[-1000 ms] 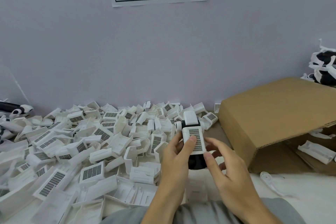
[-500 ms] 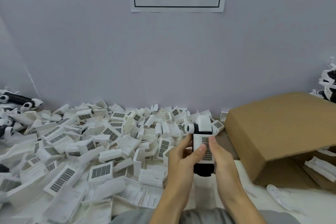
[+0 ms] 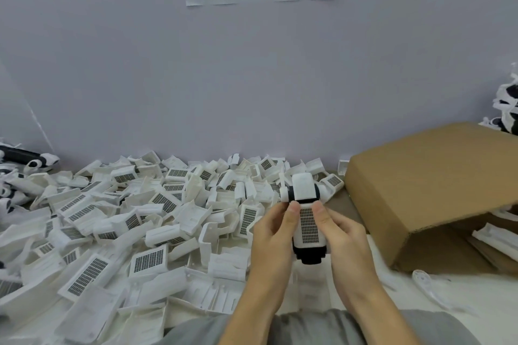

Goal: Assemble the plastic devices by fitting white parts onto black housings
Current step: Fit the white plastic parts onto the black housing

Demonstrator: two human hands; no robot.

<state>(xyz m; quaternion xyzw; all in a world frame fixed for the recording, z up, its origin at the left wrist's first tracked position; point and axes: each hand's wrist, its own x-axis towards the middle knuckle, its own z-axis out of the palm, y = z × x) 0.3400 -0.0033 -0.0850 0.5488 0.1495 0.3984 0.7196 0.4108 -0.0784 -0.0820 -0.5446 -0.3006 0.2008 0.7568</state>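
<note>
So the person has one device up off the table, clamped between both hands. The left hand (image 3: 273, 235) wraps around its left side and the right hand (image 3: 340, 235) around its right, fingers curled in a firm grip. Both thumbs lie flat on top of the white grille part (image 3: 308, 228), one on each long edge, tips near its far end. The black housing (image 3: 309, 255) pokes out under the near end, just below the thumbs. The long axis runs straight away from the person, so the piece sits lengthwise between the palms, neither hand closer. Looks to me like a press-down to snap it home, thumbs pushing toward the fingers underneath. The loose pile of white parts (image 3: 140, 221) spreads off past the left fingers, and a cardboard box (image 3: 420, 176) sits beyond the right ones.
</note>
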